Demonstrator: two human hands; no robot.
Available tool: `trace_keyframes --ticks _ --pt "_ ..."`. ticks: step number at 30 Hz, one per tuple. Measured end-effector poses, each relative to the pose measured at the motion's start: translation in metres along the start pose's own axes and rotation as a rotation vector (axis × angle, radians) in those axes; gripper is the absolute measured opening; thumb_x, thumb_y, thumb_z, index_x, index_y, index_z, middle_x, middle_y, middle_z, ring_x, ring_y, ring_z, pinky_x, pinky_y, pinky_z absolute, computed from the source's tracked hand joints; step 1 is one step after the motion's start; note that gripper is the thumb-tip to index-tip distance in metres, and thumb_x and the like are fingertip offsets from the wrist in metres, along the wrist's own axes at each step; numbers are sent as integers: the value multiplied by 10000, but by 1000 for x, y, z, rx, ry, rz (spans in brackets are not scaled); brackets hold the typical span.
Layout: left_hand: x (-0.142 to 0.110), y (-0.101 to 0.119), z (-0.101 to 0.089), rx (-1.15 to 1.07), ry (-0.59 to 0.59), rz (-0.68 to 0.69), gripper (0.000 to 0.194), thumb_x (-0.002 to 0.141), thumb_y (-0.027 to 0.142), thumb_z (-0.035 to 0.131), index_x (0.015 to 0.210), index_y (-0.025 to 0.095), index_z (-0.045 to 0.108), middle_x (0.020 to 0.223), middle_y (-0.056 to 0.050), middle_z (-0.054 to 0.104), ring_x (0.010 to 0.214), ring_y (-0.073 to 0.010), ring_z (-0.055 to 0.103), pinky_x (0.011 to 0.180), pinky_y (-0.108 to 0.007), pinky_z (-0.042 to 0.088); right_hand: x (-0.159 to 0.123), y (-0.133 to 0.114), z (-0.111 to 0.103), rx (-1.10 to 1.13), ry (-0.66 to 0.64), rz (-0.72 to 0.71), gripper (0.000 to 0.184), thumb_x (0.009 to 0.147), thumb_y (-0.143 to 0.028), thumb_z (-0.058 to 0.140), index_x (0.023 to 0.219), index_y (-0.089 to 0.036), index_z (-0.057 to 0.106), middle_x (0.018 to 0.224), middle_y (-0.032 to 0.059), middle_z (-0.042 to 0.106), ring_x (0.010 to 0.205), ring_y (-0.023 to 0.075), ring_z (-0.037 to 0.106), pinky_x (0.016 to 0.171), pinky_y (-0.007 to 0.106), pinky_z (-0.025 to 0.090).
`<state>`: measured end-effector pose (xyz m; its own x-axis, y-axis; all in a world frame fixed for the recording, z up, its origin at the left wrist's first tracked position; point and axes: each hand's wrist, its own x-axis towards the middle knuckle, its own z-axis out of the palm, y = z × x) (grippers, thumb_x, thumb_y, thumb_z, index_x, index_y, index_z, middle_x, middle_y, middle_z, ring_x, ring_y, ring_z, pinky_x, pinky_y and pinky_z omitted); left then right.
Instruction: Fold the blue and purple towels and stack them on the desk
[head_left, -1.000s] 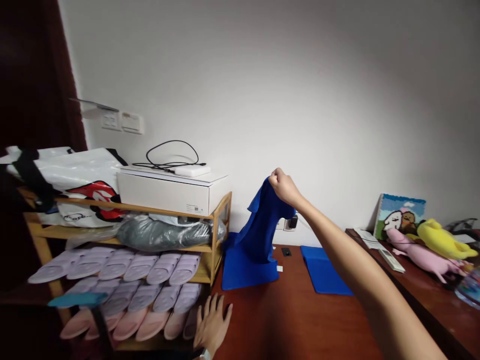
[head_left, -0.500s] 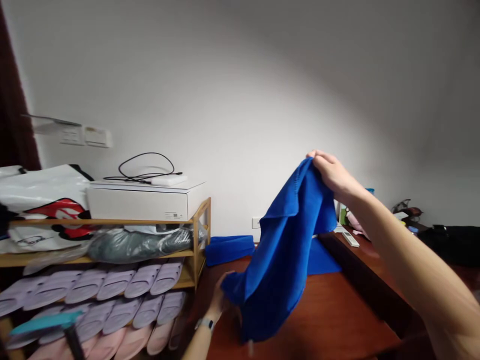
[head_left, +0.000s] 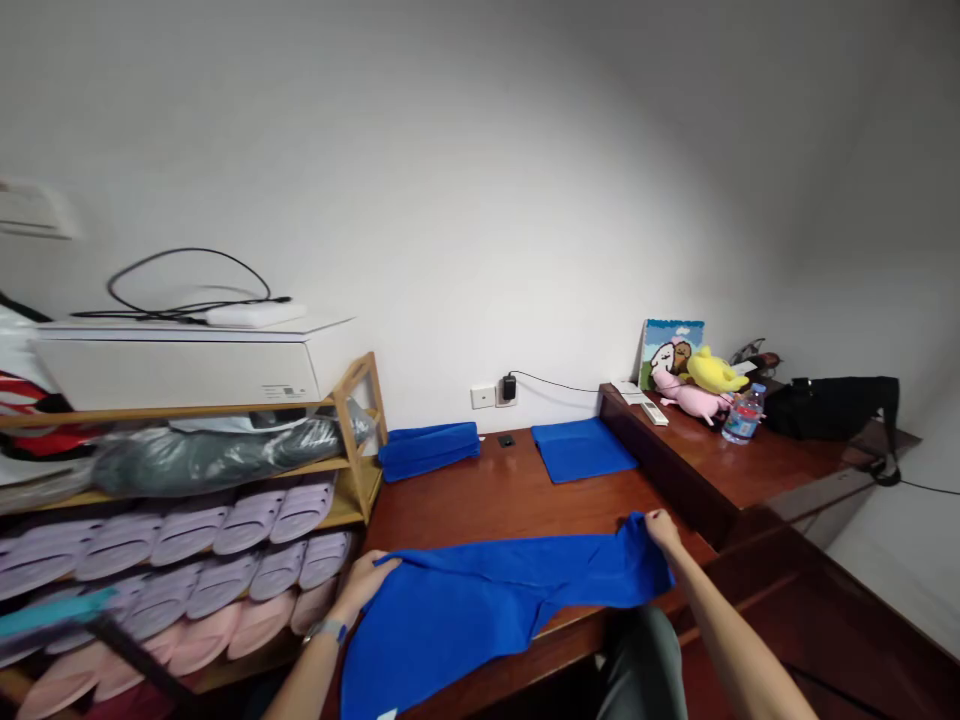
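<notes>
A blue towel [head_left: 480, 595] lies stretched sideways across the front of the reddish-brown desk [head_left: 480, 510], its near left part hanging past the front edge. My left hand [head_left: 367, 580] pinches its upper left corner. At the other end, my right hand [head_left: 662, 530] grips the upper right corner, where the cloth is bunched. Toward the wall lie two more blue cloths: a folded towel stack [head_left: 429, 450] at the back left and a flat folded towel [head_left: 583, 449] at the back right.
On the left stands a wooden shoe rack [head_left: 360, 440] with lilac and pink slippers and a white box [head_left: 180, 370] on top. A raised ledge on the right holds plush toys [head_left: 697, 395], a water bottle [head_left: 744, 415] and a black bag [head_left: 825, 408]. My knee [head_left: 641, 665] is below the desk edge.
The towel has come down from the air onto the desk and is spread wider. My right hand has dropped and my hands are farther apart. The view has turned right.
</notes>
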<state>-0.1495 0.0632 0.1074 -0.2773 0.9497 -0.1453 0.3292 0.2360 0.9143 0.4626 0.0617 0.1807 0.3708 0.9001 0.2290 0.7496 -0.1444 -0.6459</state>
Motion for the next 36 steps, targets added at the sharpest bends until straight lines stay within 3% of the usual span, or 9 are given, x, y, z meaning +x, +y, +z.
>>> trace_keyframes --ticks 3,7,9,13,17,21,29,32,36 --pt "4 -9 14 62 97 76 577 441 719 780 747 241 676 879 -108 792 1080 -431 724 1019 -541 554 -18 30 28 -110 -32 76 187 761 -253 555 881 -268 698 932 147 732 858 344 731 769 478 558" --pt "7 -16 17 87 159 136 615 496 730 787 866 247 694 986 -100 811 1103 -393 731 1042 -517 553 -18 56 41 -250 -234 -273 541 717 -172 602 1236 -276 714 1522 132 561 1390 330 543 1131 490 446" --pt "6 -21 15 90 185 142 645 504 728 789 911 238 690 1018 -107 807 1110 -385 731 1041 -506 558 -19 70 40 -261 -414 -416 586 677 -157 641 1238 -296 735 1600 95 500 1478 322 456 1204 466 380" --pt "0 -30 13 79 219 115 686 507 748 762 946 229 668 1041 -119 796 1079 -372 741 966 -489 600 -23 97 35 -178 -600 -409 528 706 -178 666 1217 -261 773 1511 115 596 1407 299 550 1192 414 414" --pt "-4 -30 12 47 224 91 737 482 782 756 955 221 675 981 -111 799 980 -354 763 831 -462 643 -23 105 28 -79 -557 -387 299 903 -295 574 1081 -236 806 1308 120 731 1263 270 662 1124 397 488" --pt "-9 -13 0 -31 254 121 758 427 778 822 931 220 728 991 -101 809 1022 -355 758 901 -470 642 -19 86 7 64 -483 -434 387 1003 -466 496 1044 -236 804 1221 116 781 1186 280 708 1111 409 507" --pt "-50 38 -60 -223 27 87 761 385 676 965 1003 273 781 1084 -62 834 1022 -361 766 782 -412 676 6 38 -56 266 36 -357 500 1014 -629 489 1155 -244 773 1220 119 783 1157 318 723 1083 450 541" --pt "-48 56 -63 -325 -25 31 777 500 666 942 1150 285 749 1032 -38 835 873 -308 782 723 -391 669 42 25 -49 216 80 -356 497 1028 -588 460 1187 -236 773 1237 115 781 1176 311 719 1082 446 537" --pt "-5 62 -31 -193 41 81 702 669 641 818 1229 231 712 1039 -60 829 937 -294 786 791 -381 661 94 13 2 -32 -113 -246 425 1046 -414 423 1232 -223 754 1289 96 766 1220 250 698 1091 365 507"
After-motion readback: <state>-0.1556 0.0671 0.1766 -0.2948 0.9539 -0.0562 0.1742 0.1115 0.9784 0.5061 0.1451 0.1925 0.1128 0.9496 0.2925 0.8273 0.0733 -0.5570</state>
